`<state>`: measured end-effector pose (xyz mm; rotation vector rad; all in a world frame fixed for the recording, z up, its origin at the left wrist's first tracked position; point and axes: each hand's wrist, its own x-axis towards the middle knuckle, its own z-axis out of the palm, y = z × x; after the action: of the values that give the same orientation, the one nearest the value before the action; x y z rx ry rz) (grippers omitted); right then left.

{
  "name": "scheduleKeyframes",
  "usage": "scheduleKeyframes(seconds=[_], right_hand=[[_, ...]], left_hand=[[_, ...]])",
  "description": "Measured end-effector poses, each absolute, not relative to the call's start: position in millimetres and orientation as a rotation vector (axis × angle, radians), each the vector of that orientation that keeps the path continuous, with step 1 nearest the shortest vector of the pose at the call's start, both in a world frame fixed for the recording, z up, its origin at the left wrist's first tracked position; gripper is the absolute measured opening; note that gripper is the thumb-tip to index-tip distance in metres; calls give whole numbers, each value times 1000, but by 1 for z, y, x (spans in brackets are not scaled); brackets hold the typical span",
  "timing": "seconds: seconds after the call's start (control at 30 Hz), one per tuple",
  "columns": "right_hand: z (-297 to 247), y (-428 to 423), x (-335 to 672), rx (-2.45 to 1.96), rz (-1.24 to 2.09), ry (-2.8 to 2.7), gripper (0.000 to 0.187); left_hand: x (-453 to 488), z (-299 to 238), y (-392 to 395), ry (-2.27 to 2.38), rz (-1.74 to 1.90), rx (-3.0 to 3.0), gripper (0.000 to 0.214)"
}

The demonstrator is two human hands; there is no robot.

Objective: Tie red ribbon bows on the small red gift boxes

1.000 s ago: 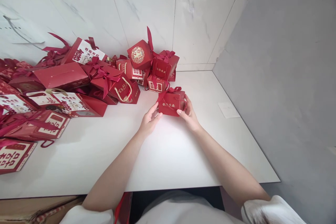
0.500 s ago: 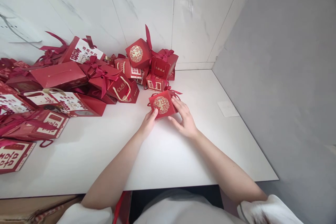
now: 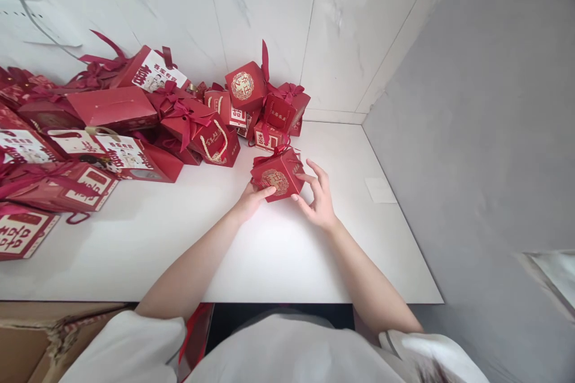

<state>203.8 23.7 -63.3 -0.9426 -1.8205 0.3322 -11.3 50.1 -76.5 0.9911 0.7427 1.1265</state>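
A small red gift box [image 3: 282, 175] with a gold round emblem and a dark red ribbon sits tilted between my hands over the white table. My left hand [image 3: 253, 199] grips its lower left side, thumb lying across the front face. On the other side my right hand [image 3: 318, 196] has its fingers apart, fingertips at or very near the box's right face; whether they touch is hard to tell. Just behind it stand a small red box with a white label [image 3: 268, 137] and a red box with a gold emblem [image 3: 245, 87].
Many red gift boxes [image 3: 112, 109] with ribbons are heaped along the left and back of the white table [image 3: 287, 257]. A white paper square [image 3: 380, 190] lies near the right edge. A grey wall [image 3: 485, 102] rises on the right; a cardboard box [image 3: 27, 341] is below the front edge.
The gift box has turned and tilted, showing more of its right side. My right hand's fingers have spread off its edge. The whole view has shifted slightly.
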Motion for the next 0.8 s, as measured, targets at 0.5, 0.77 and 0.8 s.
scheduleKeyframes(seconds=[0.5,0.77,0.8], right_hand=[[-98,43,212,-805,1132,-1745,130],[-85,43,228,-816,1211,-1381,75],[-83,43,228,-851,1200,-1338,72]], left_hand=[[-33,-81,59,902,1053,1269,85],[-53,-90,76,1342,1437,1243,60],[-57,-86,76,1393,1440,1253,53]])
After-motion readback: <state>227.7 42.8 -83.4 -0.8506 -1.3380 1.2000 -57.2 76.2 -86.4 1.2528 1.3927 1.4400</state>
